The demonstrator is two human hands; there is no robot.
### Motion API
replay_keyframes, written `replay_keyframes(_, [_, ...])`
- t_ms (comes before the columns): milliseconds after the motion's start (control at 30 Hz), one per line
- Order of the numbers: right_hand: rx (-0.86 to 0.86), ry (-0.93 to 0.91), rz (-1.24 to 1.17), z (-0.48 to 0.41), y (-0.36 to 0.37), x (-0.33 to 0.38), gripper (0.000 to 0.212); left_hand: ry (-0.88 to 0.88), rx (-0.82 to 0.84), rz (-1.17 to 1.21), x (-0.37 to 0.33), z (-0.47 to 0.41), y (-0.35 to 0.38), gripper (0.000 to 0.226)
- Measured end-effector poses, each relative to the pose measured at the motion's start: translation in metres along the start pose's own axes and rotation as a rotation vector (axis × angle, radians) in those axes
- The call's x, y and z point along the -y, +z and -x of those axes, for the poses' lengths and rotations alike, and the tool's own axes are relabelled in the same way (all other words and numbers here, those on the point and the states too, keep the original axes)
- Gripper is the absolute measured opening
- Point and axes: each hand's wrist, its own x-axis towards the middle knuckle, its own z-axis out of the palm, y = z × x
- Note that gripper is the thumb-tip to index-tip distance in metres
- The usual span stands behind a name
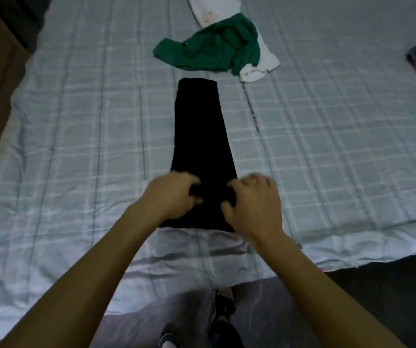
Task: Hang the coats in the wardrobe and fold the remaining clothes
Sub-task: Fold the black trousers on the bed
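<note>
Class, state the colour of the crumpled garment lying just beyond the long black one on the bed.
The crumpled cloth garment is green; head view shows it.

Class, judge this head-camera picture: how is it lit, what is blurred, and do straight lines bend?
Head view: dim, bluish light; the black garment shows no detail; the right hand is motion-blurred; lines on the checked sheet bow, a wide-angle effect.

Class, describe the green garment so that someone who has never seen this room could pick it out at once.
Start at the checked bedspread. Follow the long black garment to its far end; just beyond lies the crumpled green garment. It alone is green, and it lies partly over white clothes.
</note>
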Motion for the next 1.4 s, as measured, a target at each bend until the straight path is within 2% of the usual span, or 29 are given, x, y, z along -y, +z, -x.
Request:
replay_keyframes(67, [-0.183, 0.057, -0.02, -0.035, -0.004, 0.0, 0.035, 0.005, -0.588, 0.031, -0.003, -0.017, -0.023, 0.015])
replay_keyframes(100, [-0.232, 0.066, -0.053, -0.046, -0.002, 0.001, 0.04, 0.015, -0.792, 0.1, -0.003, -0.022, -0.028, 0.013])
replay_keyframes(133, [-0.239, 0.062, -0.085, -0.051, 0.003, 0.002, 0.043, 0.027, -0.882, 0.151, -0.001, -0.026, -0.027, 0.012])
replay_keyframes(167, [-0.208, 0.046, -0.108, -0.052, 0.011, 0.002, 0.044, 0.037, -0.863, 0.161, 0.001, -0.029, -0.019, 0.013])
replay_keyframes(267, [0.009, -0.036, -0.155, -0.027, 0.054, -0.008, 0.047, 0.075, -0.548, 0.118, 0.012, -0.034, 0.039, 0.029])
replay_keyframes(333, [0.175, -0.063, -0.154, -0.004, 0.085, -0.018, 0.056, 0.07, -0.348, 0.061, 0.024, -0.034, 0.085, 0.052])
replay_keyframes(400, [0.279, -0.072, -0.116, 0.007, 0.107, -0.028, 0.066, 0.027, -0.228, -0.014, 0.034, -0.036, 0.119, 0.075])
replay_keyframes(500, [0.353, -0.085, -0.041, 0.001, 0.126, -0.041, 0.081, 0.016, -0.253, -0.131, 0.043, -0.047, 0.139, 0.094])
replay_keyframes(567, [0.375, -0.099, 0.024, -0.005, 0.137, -0.048, 0.086, 0.026, -0.283, -0.192, 0.046, -0.06, 0.141, 0.098])
replay_keyframes(700, [0.338, -0.145, 0.028, -0.019, 0.158, -0.057, 0.085, 0.01, -0.286, -0.214, 0.05, -0.085, 0.143, 0.091])
replay_keyframes(833, [0.169, -0.15, -0.087, -0.03, 0.166, -0.059, 0.049, 0.01, -0.351, -0.207, 0.048, -0.096, 0.143, 0.064])
replay_keyframes(967, [0.152, -0.099, -0.159, -0.015, 0.15, -0.039, 0.04, 0.081, -0.348, -0.091, 0.046, -0.075, 0.13, 0.052])
replay_keyframes(1067, [0.268, -0.091, -0.166, 0.007, 0.12, -0.023, 0.027, 0.065, -0.16, -0.01, 0.038, -0.038, 0.116, 0.044])
replay_keyframes(1133, [0.448, -0.106, -0.156, 0.022, 0.089, -0.015, 0.02, 0.052, 0.009, -0.027, 0.029, -0.012, 0.109, 0.046])
replay_keyframes(1200, [0.667, -0.113, -0.178, 0.036, 0.056, -0.01, 0.024, 0.061, 0.224, -0.03, 0.019, 0.013, 0.097, 0.04])
replay_keyframes(1267, [0.814, -0.138, -0.197, 0.04, 0.021, -0.005, 0.024, 0.072, 0.431, 0.041, 0.007, 0.033, 0.075, 0.032])
replay_keyframes(1333, [0.842, -0.166, -0.175, 0.027, -0.01, 0.0, 0.02, 0.132, 0.532, 0.082, -0.004, 0.038, 0.043, 0.028])
replay_keyframes(1400, [0.708, -0.164, -0.079, -0.003, -0.034, 0.001, 0.02, 0.151, 0.459, 0.013, -0.011, 0.021, 0.002, 0.027])
